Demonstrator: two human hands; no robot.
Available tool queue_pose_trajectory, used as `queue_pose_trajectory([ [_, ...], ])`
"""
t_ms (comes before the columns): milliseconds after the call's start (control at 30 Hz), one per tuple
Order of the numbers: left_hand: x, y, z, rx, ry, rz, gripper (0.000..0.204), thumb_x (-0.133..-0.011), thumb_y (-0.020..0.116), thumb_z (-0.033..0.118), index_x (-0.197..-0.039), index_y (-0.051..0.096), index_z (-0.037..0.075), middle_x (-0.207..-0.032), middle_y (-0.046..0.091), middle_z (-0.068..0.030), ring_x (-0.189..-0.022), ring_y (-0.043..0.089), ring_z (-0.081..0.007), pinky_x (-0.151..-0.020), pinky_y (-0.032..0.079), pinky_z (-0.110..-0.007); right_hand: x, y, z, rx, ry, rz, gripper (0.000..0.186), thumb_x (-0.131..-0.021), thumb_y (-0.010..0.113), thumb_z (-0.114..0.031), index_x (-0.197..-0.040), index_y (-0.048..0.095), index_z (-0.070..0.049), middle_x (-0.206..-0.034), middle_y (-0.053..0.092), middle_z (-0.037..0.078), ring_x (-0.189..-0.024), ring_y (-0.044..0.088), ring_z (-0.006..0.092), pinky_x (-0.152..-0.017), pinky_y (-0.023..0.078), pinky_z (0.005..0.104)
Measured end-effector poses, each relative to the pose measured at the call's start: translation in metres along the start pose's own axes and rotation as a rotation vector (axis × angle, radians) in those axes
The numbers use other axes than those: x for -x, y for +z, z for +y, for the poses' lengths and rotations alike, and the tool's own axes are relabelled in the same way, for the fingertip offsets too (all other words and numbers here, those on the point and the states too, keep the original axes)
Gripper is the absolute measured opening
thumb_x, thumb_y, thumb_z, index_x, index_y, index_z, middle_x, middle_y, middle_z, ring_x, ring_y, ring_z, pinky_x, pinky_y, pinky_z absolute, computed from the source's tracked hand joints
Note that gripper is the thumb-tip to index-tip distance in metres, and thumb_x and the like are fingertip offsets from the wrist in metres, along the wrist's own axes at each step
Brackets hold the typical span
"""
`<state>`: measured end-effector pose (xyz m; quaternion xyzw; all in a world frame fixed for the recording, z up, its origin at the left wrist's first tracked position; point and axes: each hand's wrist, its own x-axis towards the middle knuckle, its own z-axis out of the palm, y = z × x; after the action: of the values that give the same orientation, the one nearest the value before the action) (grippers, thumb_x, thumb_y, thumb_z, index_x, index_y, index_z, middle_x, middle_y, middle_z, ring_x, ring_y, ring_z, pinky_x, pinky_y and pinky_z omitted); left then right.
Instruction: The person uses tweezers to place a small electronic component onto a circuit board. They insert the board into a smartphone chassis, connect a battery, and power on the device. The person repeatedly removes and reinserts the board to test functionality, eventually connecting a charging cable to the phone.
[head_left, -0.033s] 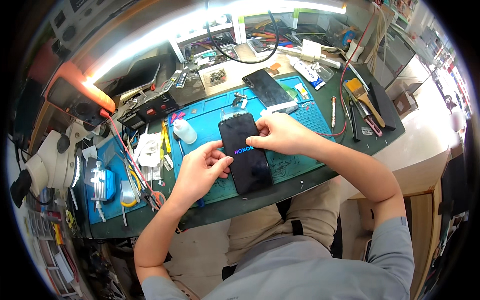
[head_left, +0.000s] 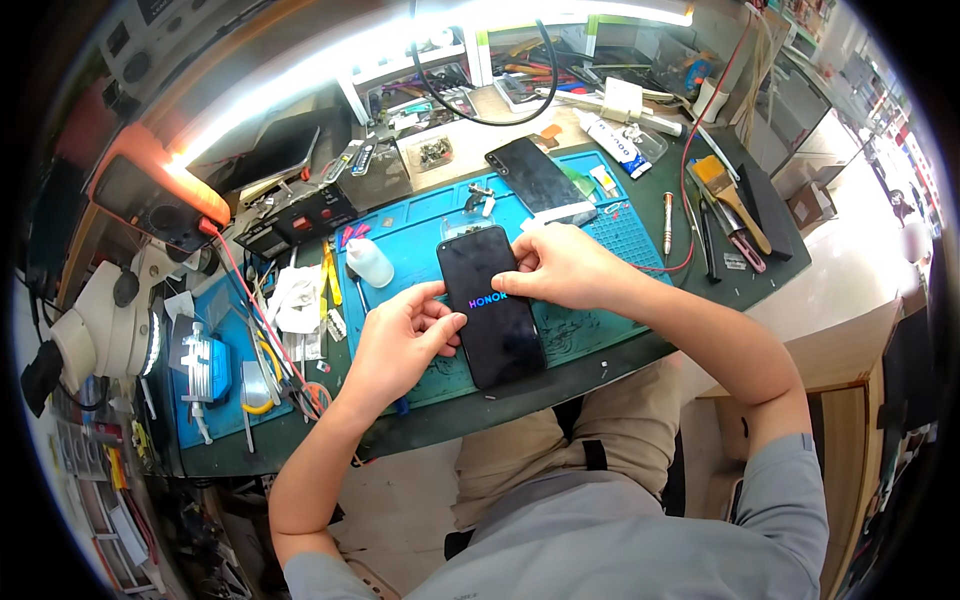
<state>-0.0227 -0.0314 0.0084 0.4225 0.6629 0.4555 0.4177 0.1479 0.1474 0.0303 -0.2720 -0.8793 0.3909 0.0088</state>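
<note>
A black smartphone [head_left: 494,345] stands slightly tilted over the blue work mat [head_left: 590,335], its dark screen lit with a small coloured logo. My left hand [head_left: 402,335] grips its left edge, thumb and curled fingers closed at the side. From the upper right, my right hand [head_left: 560,265] holds the opposite edge, with the thumb lying on the screen beside the logo. Both sets of fingertips behind the phone are hidden. Left of the phone is a white squeeze bottle [head_left: 370,264]. Beyond my right hand lies a second dark phone part [head_left: 540,180].
An orange multimeter [head_left: 160,195] and a black power unit [head_left: 298,215] stand at the left, near a blue clamp fixture [head_left: 208,368]. At the right lie a brush [head_left: 735,200], a screwdriver [head_left: 667,225] and a glue tube [head_left: 615,148]. A red cable [head_left: 687,170] hangs there.
</note>
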Motion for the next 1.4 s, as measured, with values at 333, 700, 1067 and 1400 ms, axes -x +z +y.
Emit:
queue_pose_trajectory([
  [333, -0.002, 0.004, 0.006, -0.05, -0.05, 0.006, 0.046, -0.094, 0.069, 0.005, -0.133, 0.051, -0.012, -0.094, 0.068, -0.0092, -0.078, 0.069, -0.0122, -0.067, 0.059, -0.026, 0.009, 0.009, 0.008, 0.016, -0.032, 0.206, 0.045, -0.082, 0.083, -0.037, -0.09, 0.067, 0.004, -0.069, 0.067, 0.008, -0.057, 0.066, 0.0128, -0.054, 0.05, 0.0288],
  [700, 0.023, -0.037, 0.052, -0.019, 0.501, 0.58, 0.025, -0.104, 0.055, 0.019, -0.12, 0.066, 0.002, -0.079, 0.062, -0.0025, -0.056, 0.054, -0.0043, -0.047, 0.04, -0.019, 0.144, -0.051, -0.049, -0.588, -1.156, 0.159, 0.008, -0.093, 0.066, -0.011, -0.097, 0.068, -0.005, -0.085, 0.066, 0.007, -0.058, 0.061, 0.0181, -0.052, 0.047, 0.0266],
  [1067, -0.015, -0.093, 0.045, 0.049, 0.882, 0.931, 0.022, -0.104, 0.051, 0.013, -0.117, 0.063, -0.001, -0.081, 0.061, -0.002, -0.055, 0.049, -0.0035, -0.047, 0.038, -0.019, 0.131, -0.023, -0.08, -1.0, -1.419, 0.185, 0.017, -0.092, 0.065, -0.01, -0.108, 0.069, -0.016, -0.101, 0.064, 0.0, -0.071, 0.064, 0.0166, -0.057, 0.046, 0.0265],
  [1400, 0.024, -0.058, 0.035, -0.923, 0.251, 0.675, 0.033, -0.098, 0.064, 0.034, -0.082, 0.063, 0.005, -0.063, 0.06, -0.0083, -0.054, 0.058, -0.0176, -0.049, 0.043, -0.033, 0.034, -0.027, -0.003, -0.141, -0.973, 0.768, 0.018, -0.097, 0.054, -0.008, -0.084, 0.061, 0.002, -0.072, 0.061, 0.01, -0.056, 0.051, 0.0151, -0.054, 0.043, 0.0261],
])
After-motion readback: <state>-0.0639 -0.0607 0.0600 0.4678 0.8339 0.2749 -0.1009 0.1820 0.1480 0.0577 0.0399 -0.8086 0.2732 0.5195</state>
